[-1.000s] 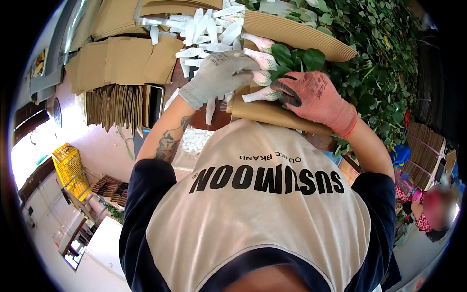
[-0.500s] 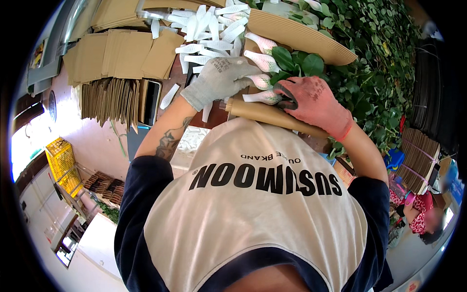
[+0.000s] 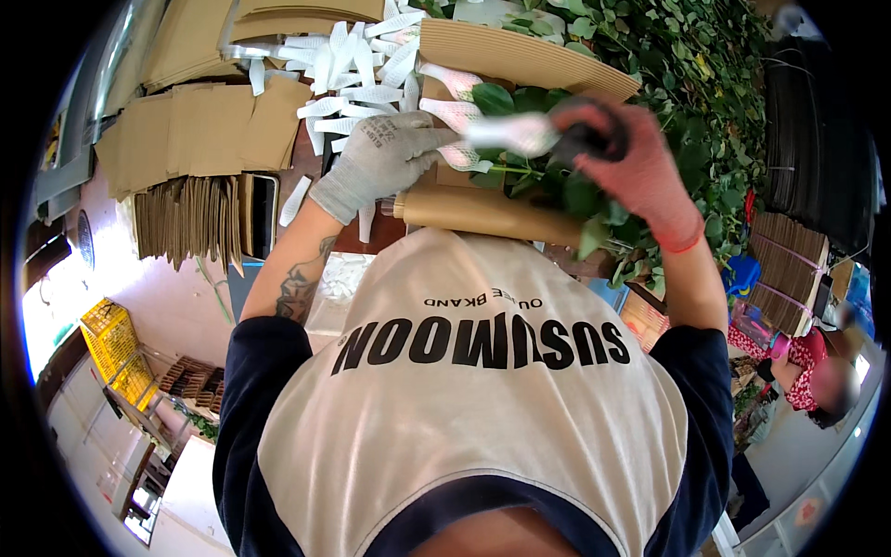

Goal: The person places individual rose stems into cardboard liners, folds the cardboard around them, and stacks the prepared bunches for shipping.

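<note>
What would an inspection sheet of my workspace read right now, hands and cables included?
Surface: reddish-brown tabletop, partly covered by corrugated card.
Job's things: netted flower in the right hand, motion-blurred; three netted buds on the card.
Clutter: pile of white net sleeves, leafy stems to the right, cardboard pieces to the left.
Left hand: grey-gloved, beside the netted buds; grip unclear.
Right hand: red-gloved, closed on the netted flower.
Cables: nothing seen near the hands.
Surroundings: yellow crate at left; another person at right.
</note>
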Motion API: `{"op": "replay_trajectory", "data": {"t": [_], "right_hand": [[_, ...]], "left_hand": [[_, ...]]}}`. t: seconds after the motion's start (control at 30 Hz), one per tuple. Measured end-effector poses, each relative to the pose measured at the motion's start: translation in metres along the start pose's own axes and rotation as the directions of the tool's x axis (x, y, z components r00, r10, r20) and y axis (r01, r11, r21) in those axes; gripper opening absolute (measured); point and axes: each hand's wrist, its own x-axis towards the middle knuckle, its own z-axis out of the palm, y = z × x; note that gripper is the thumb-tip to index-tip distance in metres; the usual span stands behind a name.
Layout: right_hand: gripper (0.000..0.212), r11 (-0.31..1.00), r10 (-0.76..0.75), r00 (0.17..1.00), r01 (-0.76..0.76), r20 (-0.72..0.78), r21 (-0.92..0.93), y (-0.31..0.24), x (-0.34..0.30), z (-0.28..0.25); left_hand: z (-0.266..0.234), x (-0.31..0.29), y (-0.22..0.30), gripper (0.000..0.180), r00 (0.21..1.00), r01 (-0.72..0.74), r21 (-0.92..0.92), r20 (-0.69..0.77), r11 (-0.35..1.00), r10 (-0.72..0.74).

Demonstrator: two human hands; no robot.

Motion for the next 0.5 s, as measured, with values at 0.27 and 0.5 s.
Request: {"op": "replay_trajectory", "data": {"t": [0.27, 0.5], "right_hand": [[0.030, 0.831, -0.233, 0.973, 0.198, -0.001, -0.520, 0.015, 0.000, 0.043], [0.036, 0.678, -0.353, 0.921, 0.373, 0.164, -0.634, 0.038, 0.015, 0.062]], "left_hand": [[-0.012, -0.010, 0.005, 0.034, 0.982, 0.100, -0.200, 0.177, 0.975, -0.065], [0.002, -0.016, -0.010, 0.033, 0.977, 0.122, -0.228, 0.197, 0.966, -0.077]]}}
